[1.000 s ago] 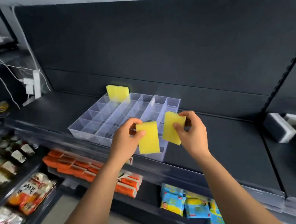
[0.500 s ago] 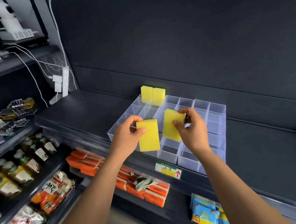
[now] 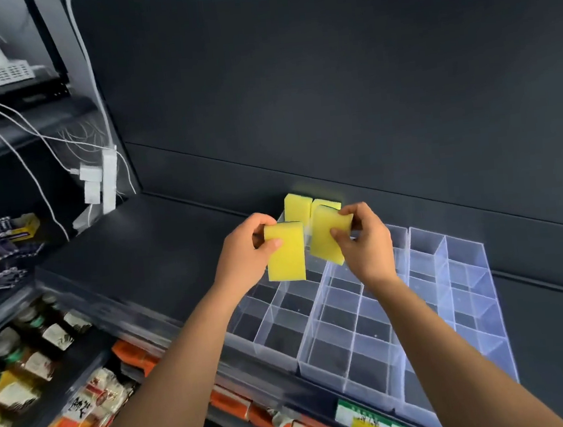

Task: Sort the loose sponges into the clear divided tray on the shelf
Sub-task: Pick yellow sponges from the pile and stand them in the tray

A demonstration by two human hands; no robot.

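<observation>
The clear divided tray [image 3: 358, 350] lies on the dark shelf [image 3: 145, 247], its compartments mostly bare. Two yellow sponges [image 3: 297, 205] stand upright in its far left corner by the back wall. My left hand [image 3: 243, 255] grips another yellow sponge [image 3: 285, 252] upright above the tray's far left part. My right hand [image 3: 365, 239] pinches a second yellow sponge [image 3: 327, 236], tilted, just in front of the two standing ones. The two held sponges are a small gap apart.
Below the shelf's front edge are orange packets [image 3: 275, 417], a green-yellow price tag [image 3: 370, 420] and noodle packs [image 3: 86, 414]. Bottles [image 3: 22, 362] fill the lower left rack. White cables and a power strip [image 3: 108, 181] hang at left.
Both hands have carried their sponges up and toward the tray's far left corner, close to the two standing sponges. The view has shifted left, so the tray lies further right.
</observation>
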